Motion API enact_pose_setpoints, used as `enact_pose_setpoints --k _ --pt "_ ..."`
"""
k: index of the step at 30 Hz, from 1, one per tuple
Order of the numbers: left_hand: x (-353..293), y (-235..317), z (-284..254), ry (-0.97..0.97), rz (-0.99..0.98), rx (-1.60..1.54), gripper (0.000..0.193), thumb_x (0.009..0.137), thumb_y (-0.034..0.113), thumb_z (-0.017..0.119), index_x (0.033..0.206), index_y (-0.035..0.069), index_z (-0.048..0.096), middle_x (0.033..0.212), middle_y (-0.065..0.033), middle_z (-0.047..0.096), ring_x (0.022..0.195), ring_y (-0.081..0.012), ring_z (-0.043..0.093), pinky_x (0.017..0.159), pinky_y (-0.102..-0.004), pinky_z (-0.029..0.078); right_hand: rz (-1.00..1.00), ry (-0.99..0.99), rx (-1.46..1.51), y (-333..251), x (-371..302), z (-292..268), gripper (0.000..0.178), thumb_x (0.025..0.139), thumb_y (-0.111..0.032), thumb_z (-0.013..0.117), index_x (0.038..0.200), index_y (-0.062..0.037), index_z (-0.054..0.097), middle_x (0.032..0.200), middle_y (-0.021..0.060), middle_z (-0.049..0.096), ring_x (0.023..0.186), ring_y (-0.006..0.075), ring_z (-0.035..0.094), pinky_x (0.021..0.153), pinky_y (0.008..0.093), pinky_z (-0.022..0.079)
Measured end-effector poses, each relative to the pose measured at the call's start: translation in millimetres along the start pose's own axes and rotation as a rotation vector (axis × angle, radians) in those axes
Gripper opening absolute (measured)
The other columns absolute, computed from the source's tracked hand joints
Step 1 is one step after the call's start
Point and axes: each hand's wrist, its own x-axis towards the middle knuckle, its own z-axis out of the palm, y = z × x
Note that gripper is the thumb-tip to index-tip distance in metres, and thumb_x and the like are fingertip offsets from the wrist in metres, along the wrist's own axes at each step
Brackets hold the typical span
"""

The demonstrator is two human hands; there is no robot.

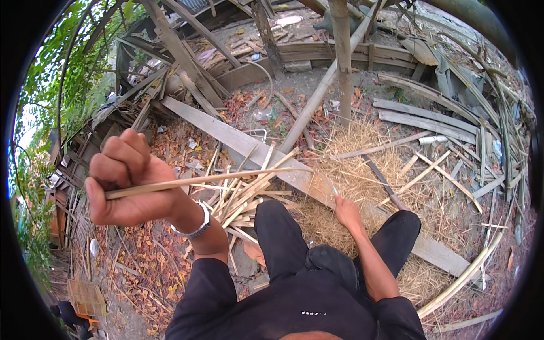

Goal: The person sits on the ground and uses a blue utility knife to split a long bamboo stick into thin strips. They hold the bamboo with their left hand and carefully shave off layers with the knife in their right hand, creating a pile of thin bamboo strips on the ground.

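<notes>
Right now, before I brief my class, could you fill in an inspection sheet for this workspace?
Surface: long grey wooden plank, slanting across leaf-littered brown ground.
Work items: thin pale-brown wooden strip; heap of pale wooden strips by the plank.
Clutter: dry yellow straw-like shavings; dark long-bladed hand tool lying among them.
Hands: left hand closed on the thin strip; right hand by the plank, grip unclear.
Cables: nothing seen for certain.
Surroundings: green leafy branches; upright brown wooden post.
</notes>
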Motion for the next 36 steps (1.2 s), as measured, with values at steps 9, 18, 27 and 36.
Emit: enact_pose_setpoints --k 9,18,27,36 --pt "2 -3 -19 -0.031 -0.156 -0.133 0.037 0.083 0.028 0.04 0.052 0.015 0.027 0.041 0.0009 0.025 0.037 -0.0071 0.016 0.039 -0.0226 0.011 -0.349 -0.106 0.494 -118 -25 -11 0.059 0.096 -0.04 0.031 0.069 0.0067 0.054 0.064 0.0309 0.05 0.064 0.0466 0.051 0.062 0.0499 0.036" --pt "5 1 -43 -0.046 -0.113 -0.113 0.035 0.082 0.022 0.042 0.052 0.015 0.027 0.042 0.0033 0.021 0.035 -0.0053 0.012 0.038 -0.0218 0.012 -0.23 -0.058 0.404 -92 -7 23 0.061 0.095 -0.044 0.029 0.067 0.0037 0.057 0.066 0.0296 0.054 0.067 0.0476 0.054 0.063 0.051 0.04" --pt "10 -2 -59 0.029 -0.119 -0.036 0.029 0.077 0.019 0.039 0.051 0.016 0.028 0.041 0.0039 0.021 0.035 -0.005 0.012 0.04 -0.0212 0.014 -0.168 -0.016 0.485 -41 50 83 0.064 0.095 -0.044 0.031 0.066 0.0077 0.053 0.053 0.0241 0.048 0.049 0.033 0.044 0.058 0.0461 0.038" --pt "29 -18 -73 0.037 -0.123 0.107 0.026 0.071 0.017 0.042 0.05 0.016 0.027 0.041 0.003 0.02 0.038 -0.0065 0.016 0.041 -0.0231 0.013 -0.254 0.037 0.389 -75 62 97 0.06 0.095 -0.042 0.032 0.071 0.0063 0.059 0.062 0.0302 0.052 0.06 0.0437 0.054 0.062 0.049 0.041"
